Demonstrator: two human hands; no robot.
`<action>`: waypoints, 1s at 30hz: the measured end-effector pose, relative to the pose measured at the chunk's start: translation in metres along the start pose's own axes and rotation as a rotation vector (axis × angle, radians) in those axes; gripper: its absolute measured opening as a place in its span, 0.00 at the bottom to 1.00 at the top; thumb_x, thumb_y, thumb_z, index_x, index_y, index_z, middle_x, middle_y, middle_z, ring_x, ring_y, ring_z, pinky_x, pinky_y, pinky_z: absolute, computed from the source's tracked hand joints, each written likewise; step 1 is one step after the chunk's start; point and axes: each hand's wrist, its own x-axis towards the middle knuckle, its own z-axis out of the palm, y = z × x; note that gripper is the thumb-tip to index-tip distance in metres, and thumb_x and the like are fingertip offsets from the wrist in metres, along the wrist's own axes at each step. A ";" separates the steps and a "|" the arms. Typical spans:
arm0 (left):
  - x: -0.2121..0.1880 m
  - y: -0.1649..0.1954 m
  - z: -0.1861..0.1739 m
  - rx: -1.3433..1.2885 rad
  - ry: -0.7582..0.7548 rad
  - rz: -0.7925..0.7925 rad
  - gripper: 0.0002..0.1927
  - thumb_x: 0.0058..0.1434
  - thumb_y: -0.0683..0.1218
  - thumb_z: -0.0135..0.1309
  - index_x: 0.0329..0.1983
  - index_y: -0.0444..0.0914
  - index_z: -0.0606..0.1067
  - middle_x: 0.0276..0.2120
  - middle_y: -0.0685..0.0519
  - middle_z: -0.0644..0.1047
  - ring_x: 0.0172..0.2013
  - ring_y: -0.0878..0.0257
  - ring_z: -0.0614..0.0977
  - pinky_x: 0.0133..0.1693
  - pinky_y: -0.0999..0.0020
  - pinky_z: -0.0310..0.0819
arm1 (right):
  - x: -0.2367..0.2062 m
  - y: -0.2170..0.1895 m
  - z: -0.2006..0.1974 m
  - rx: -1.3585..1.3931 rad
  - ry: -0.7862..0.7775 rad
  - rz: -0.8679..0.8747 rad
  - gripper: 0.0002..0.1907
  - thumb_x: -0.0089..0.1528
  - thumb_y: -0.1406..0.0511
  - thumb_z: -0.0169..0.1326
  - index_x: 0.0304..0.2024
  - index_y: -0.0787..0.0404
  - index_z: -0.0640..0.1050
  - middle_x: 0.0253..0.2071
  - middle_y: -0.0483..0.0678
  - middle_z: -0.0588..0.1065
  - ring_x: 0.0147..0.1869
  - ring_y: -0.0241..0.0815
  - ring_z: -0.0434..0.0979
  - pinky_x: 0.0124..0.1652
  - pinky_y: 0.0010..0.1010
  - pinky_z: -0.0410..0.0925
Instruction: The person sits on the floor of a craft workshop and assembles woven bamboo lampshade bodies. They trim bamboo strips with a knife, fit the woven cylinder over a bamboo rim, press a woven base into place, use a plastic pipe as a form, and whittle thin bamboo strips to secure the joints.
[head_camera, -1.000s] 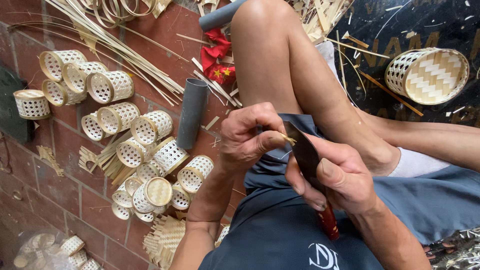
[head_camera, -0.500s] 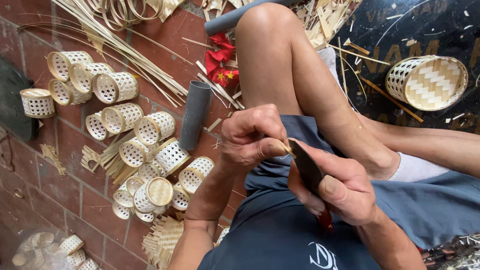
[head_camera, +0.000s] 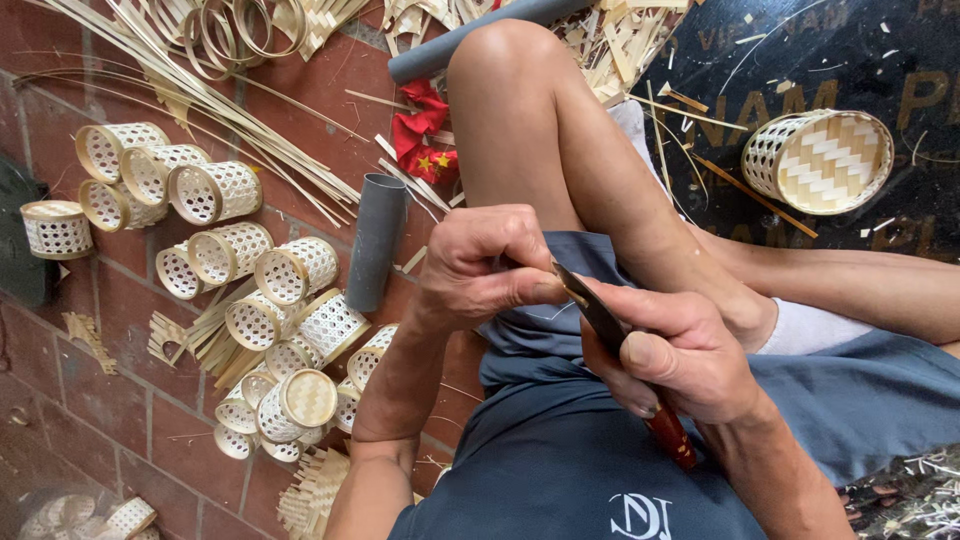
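Since the earlier frames the two hands have drawn slightly closer over the lap and the view has drifted a little, so the woven baskets sit marginally lower in the frame; the grip on the knife is the same.

The left hand (head_camera: 480, 265), in the middle of the frame, is curled palm-down, its fingers (head_camera: 530, 292) clenched around something small that cannot be made out, the thumb tip pressed against the blade. The right hand (head_camera: 675, 350), just lower right of it, has its fingers wrapped around a knife (head_camera: 610, 335) with a dark blade and a red handle whose end sticks out below the palm. The blade points up and left, its tip touching the left thumb. Both forearms rise from the bottom edge, over blue-grey shorts (head_camera: 850, 400) and a dark shirt with a pale emblem at the bottom centre.

On the red brick floor (head_camera: 120, 400) at left lies a cluster of small openwork bamboo baskets (head_camera: 215, 192), beside a grey plastic tube (head_camera: 375, 240). A red cloth with yellow stars (head_camera: 425, 135) lies at upper centre. At upper right a larger woven basket (head_camera: 825, 160) rests on a black sheet with gold lettering (head_camera: 900, 60). Long bamboo strips (head_camera: 230, 115) fan across the upper left.
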 end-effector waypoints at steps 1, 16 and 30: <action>0.002 0.002 -0.001 0.051 -0.007 0.031 0.10 0.61 0.41 0.69 0.32 0.34 0.77 0.28 0.54 0.76 0.27 0.70 0.75 0.30 0.74 0.67 | -0.001 0.000 -0.001 0.003 0.005 -0.003 0.38 0.69 0.53 0.55 0.74 0.70 0.62 0.28 0.48 0.69 0.22 0.32 0.64 0.22 0.24 0.63; 0.000 0.036 0.046 -0.356 0.623 0.247 0.29 0.54 0.47 0.71 0.47 0.44 0.61 0.52 0.48 0.71 0.57 0.57 0.75 0.63 0.50 0.74 | 0.020 0.025 0.023 0.190 0.075 0.014 0.33 0.67 0.54 0.57 0.68 0.65 0.69 0.28 0.49 0.69 0.23 0.34 0.64 0.22 0.25 0.63; -0.031 0.038 -0.036 -0.512 0.451 0.555 0.16 0.61 0.44 0.51 0.52 0.38 0.66 0.21 0.57 0.59 0.23 0.67 0.59 0.30 0.69 0.54 | 0.085 -0.108 -0.154 -0.849 0.410 -0.254 0.20 0.73 0.50 0.53 0.38 0.59 0.71 0.24 0.46 0.66 0.23 0.37 0.64 0.23 0.29 0.61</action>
